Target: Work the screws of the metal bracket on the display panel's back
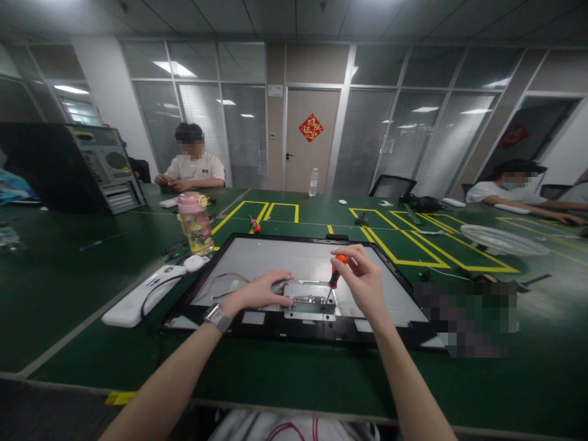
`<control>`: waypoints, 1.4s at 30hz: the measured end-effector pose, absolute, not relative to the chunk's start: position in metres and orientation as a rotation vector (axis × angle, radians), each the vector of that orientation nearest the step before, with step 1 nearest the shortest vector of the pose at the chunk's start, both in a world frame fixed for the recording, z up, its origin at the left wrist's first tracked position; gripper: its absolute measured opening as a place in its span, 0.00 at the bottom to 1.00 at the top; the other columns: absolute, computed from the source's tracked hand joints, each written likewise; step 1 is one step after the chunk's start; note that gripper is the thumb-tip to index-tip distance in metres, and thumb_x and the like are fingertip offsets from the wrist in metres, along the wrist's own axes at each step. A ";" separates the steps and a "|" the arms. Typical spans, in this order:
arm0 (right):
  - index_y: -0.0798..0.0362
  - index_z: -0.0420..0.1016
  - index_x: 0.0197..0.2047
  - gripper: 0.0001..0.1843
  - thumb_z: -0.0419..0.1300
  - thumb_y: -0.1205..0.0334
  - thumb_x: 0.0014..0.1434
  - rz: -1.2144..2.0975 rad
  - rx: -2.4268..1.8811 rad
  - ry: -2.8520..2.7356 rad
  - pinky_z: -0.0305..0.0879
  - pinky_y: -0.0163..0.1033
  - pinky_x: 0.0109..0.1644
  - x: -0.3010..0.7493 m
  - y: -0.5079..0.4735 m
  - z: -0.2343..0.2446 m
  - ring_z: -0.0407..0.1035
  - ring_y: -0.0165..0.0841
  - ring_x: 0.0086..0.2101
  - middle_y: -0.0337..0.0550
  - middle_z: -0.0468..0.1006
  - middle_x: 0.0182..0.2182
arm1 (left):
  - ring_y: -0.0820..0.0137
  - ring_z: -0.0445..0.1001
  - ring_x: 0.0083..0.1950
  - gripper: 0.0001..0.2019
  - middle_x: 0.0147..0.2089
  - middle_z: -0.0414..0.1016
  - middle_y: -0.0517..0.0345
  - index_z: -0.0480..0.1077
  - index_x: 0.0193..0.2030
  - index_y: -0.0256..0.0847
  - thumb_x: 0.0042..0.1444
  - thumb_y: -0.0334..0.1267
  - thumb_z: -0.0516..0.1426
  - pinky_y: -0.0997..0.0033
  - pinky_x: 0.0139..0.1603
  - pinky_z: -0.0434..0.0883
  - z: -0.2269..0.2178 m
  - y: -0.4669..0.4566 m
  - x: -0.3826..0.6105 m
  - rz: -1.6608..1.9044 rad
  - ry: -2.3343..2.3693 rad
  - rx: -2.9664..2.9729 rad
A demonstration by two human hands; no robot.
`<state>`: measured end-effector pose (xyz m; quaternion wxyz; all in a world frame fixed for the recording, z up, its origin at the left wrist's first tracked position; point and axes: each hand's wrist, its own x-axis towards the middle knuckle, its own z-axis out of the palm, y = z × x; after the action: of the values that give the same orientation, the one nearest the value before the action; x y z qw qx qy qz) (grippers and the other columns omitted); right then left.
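Observation:
A flat screen panel (271, 251) with a black frame lies on the table in front of me, its pale back facing up. Near its front edge sits a silver metal bracket (307, 316). My left hand (260, 290) rests at the bracket's left end, thumb and fingers apart and touching it. My right hand (365, 275) grips a screwdriver (335, 275) with an orange and black handle, held nearly upright. Its shaft points down at the bracket's right end; whether the tip sits in a screw is too small to tell. Thin wires (215, 278) lie on the panel's left side.
Left of the panel are a white power strip (142, 297) and a pink-lidded bottle (195, 223). A black computer case (108, 168) stands farther left. A clear water bottle (313, 182) and a white round rack (503, 239) are beyond. Other people sit across the table.

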<state>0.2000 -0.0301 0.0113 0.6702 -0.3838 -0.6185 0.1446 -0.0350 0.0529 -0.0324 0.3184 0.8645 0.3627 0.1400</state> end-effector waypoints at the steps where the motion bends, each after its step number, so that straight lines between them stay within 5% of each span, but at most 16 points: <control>1: 0.49 0.77 0.34 0.04 0.62 0.60 0.54 0.327 -0.858 -1.390 0.67 0.42 0.39 0.200 -0.031 0.012 0.67 0.34 0.36 0.42 0.69 0.33 | 0.58 0.55 0.67 0.36 0.66 0.59 0.52 0.63 0.60 0.45 0.45 0.56 0.62 0.62 0.68 0.51 -0.032 0.053 -0.035 0.372 0.954 2.277; 9: 0.49 0.75 0.40 0.11 0.52 0.57 0.63 0.430 -0.878 -1.437 0.66 0.43 0.44 0.201 -0.034 0.014 0.70 0.35 0.38 0.43 0.74 0.34 | 0.59 0.55 0.67 0.36 0.66 0.58 0.52 0.63 0.61 0.44 0.46 0.56 0.62 0.62 0.68 0.50 -0.032 0.053 -0.035 0.365 0.959 2.282; 14: 0.50 0.75 0.33 0.06 0.60 0.57 0.57 0.348 -0.869 -1.439 0.66 0.41 0.40 0.200 -0.033 0.014 0.68 0.35 0.37 0.42 0.69 0.34 | 0.59 0.55 0.67 0.36 0.66 0.59 0.53 0.63 0.61 0.46 0.45 0.57 0.61 0.61 0.68 0.51 -0.036 0.056 -0.036 0.368 0.941 2.293; 20: 0.48 0.74 0.44 0.12 0.53 0.55 0.62 0.451 -0.897 -1.442 0.67 0.44 0.43 0.203 -0.033 0.012 0.70 0.36 0.37 0.43 0.74 0.33 | 0.58 0.54 0.68 0.36 0.66 0.58 0.54 0.63 0.61 0.48 0.45 0.57 0.61 0.60 0.68 0.51 -0.034 0.055 -0.037 0.360 0.945 2.272; 26: 0.48 0.78 0.34 0.08 0.59 0.56 0.58 0.384 -0.844 -1.471 0.67 0.44 0.43 0.201 -0.035 0.016 0.68 0.37 0.39 0.44 0.71 0.35 | 0.58 0.55 0.67 0.36 0.66 0.59 0.53 0.63 0.60 0.47 0.45 0.57 0.62 0.60 0.68 0.51 -0.034 0.055 -0.036 0.371 0.944 2.276; 32: 0.48 0.76 0.43 0.11 0.54 0.56 0.62 0.498 -0.857 -1.447 0.68 0.45 0.43 0.201 -0.036 0.015 0.71 0.36 0.37 0.43 0.75 0.33 | 0.58 0.54 0.68 0.37 0.66 0.58 0.53 0.63 0.61 0.46 0.45 0.58 0.61 0.60 0.68 0.51 -0.034 0.055 -0.036 0.365 0.944 2.272; 39: 0.49 0.77 0.33 0.07 0.61 0.56 0.56 0.457 -0.796 -1.485 0.69 0.42 0.38 0.200 -0.037 0.018 0.69 0.35 0.35 0.43 0.72 0.33 | 0.58 0.55 0.67 0.37 0.66 0.59 0.53 0.63 0.60 0.46 0.45 0.57 0.62 0.61 0.68 0.51 -0.036 0.056 -0.036 0.385 0.942 2.281; 42: 0.48 0.78 0.38 0.08 0.60 0.56 0.57 0.565 -0.793 -1.529 0.70 0.41 0.35 0.202 -0.037 0.017 0.70 0.34 0.33 0.42 0.73 0.32 | 0.58 0.55 0.67 0.37 0.66 0.59 0.53 0.63 0.61 0.45 0.45 0.58 0.62 0.61 0.68 0.51 -0.035 0.055 -0.036 0.379 0.946 2.281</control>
<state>0.2019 -0.0368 0.0165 0.6167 -0.3442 -0.6641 0.2453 -0.0357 0.0548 -0.0347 0.3160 0.8662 0.3593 0.1439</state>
